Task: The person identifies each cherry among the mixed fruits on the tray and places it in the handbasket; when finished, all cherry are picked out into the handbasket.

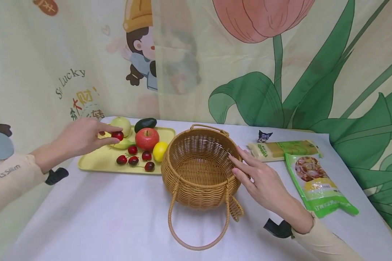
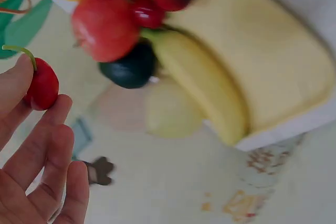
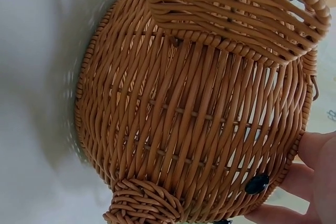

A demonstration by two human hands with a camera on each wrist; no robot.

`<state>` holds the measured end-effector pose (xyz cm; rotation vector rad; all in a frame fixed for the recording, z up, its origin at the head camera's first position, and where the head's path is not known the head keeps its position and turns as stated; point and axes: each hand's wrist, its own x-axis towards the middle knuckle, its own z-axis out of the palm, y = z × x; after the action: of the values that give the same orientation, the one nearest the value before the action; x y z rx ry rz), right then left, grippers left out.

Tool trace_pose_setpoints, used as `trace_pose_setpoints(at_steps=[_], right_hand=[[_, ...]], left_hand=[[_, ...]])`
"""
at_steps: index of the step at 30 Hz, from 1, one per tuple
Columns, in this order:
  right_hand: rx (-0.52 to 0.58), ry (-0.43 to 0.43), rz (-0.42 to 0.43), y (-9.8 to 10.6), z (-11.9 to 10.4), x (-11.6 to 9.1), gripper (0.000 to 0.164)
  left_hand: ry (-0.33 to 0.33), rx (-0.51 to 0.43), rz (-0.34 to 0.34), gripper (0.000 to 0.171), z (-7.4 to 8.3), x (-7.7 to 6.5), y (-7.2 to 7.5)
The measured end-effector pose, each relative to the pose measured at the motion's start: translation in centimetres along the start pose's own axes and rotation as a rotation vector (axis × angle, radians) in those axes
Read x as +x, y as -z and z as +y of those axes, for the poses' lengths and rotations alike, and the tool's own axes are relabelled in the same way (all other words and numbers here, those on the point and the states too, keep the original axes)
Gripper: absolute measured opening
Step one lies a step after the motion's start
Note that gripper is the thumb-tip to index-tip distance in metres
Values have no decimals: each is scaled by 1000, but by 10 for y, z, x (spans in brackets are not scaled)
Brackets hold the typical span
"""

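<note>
- Cream fabric sleeve [image 1: 323, 239], nearest the viewer, at the front right of the round brown wicker basket [image 1: 199, 195].
- Looped wicker handle [image 1: 198, 248], folded down in front of the basket.
- White table surface [image 1: 117, 217], extending across the front of the basket and along both sides.
- Right hand [image 1: 261, 181], fingers extended and slightly apart, resting against the basket's right rim.
- Basket mouth faces upward; its woven floor is visible.
- Left hand [image 1: 81, 136], well left of the basket, thumb and finger pinching a glossy red cherry [image 2: 43, 85] with a green stem, above the tray.
- Yellow rectangular tray [image 1: 98, 161], left of the basket; whether their edges touch cannot be told. Contents: red apple [image 1: 147, 139], yellow lemon [image 1: 160, 151], yellow banana [image 2: 197, 80], dark green oval fruit [image 1: 145, 125], pale green round fruit [image 1: 122, 125], five dark red cherries [image 1: 133, 161].
- Long tan-and-green packet [image 1: 285, 149] and green-edged pouch [image 1: 317, 181], right of the basket, apart from it.
</note>
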<state>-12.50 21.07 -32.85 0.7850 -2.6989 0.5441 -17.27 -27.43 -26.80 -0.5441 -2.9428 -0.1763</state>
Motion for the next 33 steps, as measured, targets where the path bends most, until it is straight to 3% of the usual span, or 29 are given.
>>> trace_pose_setpoints(at_steps=[6,13,19,24,29,33], right_hand=[[-13,-1,-3,0,0,-1,43],[-15,21,6,-1,0,-1,42],[-22,12,1,0,0,-2,43],[-27,8,-8,0,-1,-1,43],[-29,4,-15,0,-1,-1,44],[-33,3,-17,0,-1,-2,44]], left_hand=[[-115,-55,20,43,47,29,27],[-217,-118,-58,40,99,67,46],[-332,-133,-192,37,140,102,42],[-443,-114,-260,35,170,125,32],[-498,-112,-297,33,194,142,20],[-515,-124,-287,35,205,151,8]])
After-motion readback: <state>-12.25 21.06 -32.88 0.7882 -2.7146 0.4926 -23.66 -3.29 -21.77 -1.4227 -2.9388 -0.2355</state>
